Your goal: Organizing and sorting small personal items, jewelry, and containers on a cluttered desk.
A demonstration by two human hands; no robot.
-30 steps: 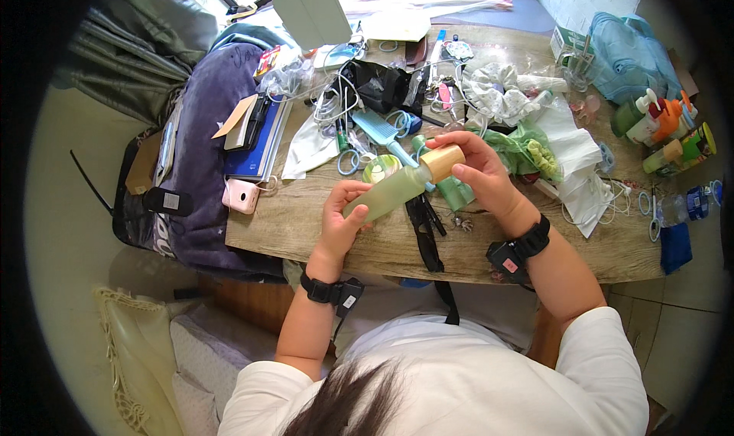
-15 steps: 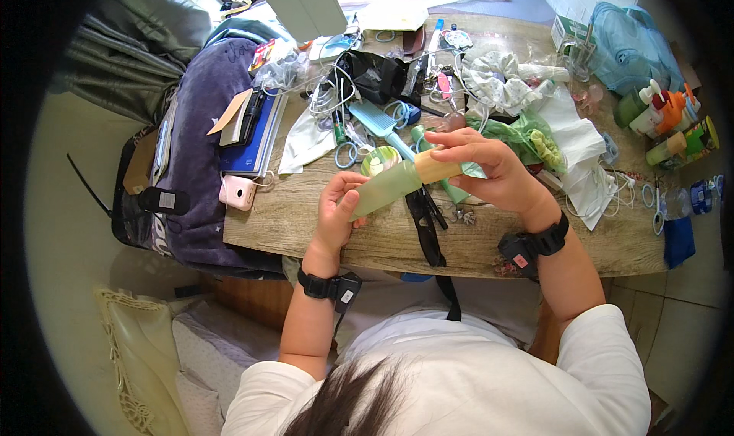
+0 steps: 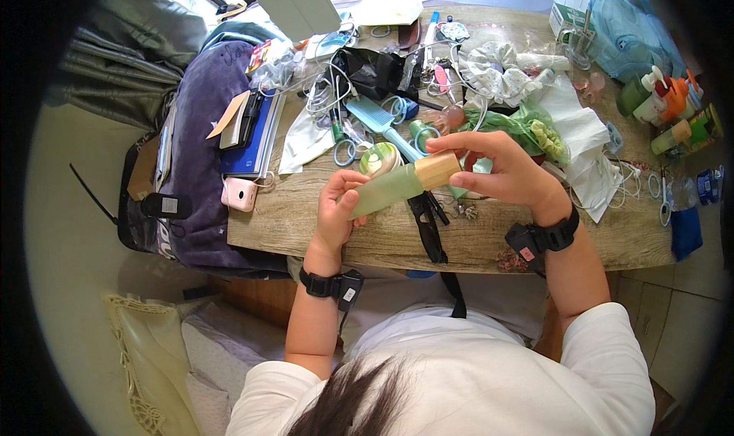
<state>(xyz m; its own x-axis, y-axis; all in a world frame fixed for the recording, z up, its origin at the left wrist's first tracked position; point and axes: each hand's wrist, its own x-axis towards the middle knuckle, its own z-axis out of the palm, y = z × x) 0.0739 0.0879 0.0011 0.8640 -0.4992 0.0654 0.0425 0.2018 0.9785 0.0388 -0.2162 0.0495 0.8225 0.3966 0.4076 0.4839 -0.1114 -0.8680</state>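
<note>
A frosted pale-green bottle (image 3: 384,191) with a wood-look cap (image 3: 437,170) is held tilted above the table's near part, its cap end up and to the right. My left hand (image 3: 337,204) is closed round the bottle's lower end, thumb on the near side. At the cap my right hand (image 3: 501,168) has its fingers apart, forefinger stretched above it and thumb near its lower edge; whether they touch it is hard to tell. Just beyond the bottle lie a round green-and-white container (image 3: 380,159) and a light blue comb (image 3: 377,120).
Clutter covers the wooden table (image 3: 306,218): a blue notebook (image 3: 248,152), a pink device (image 3: 238,193), blue-handled scissors (image 3: 345,153), a green plastic bag (image 3: 527,130), white cloth (image 3: 585,149) and black straps (image 3: 428,233). Several pump bottles (image 3: 650,103) stand at the right.
My right hand's fingers have spread and drawn back from the cap, baring more of it. The bottle and my left hand stay nearly where they were.
</note>
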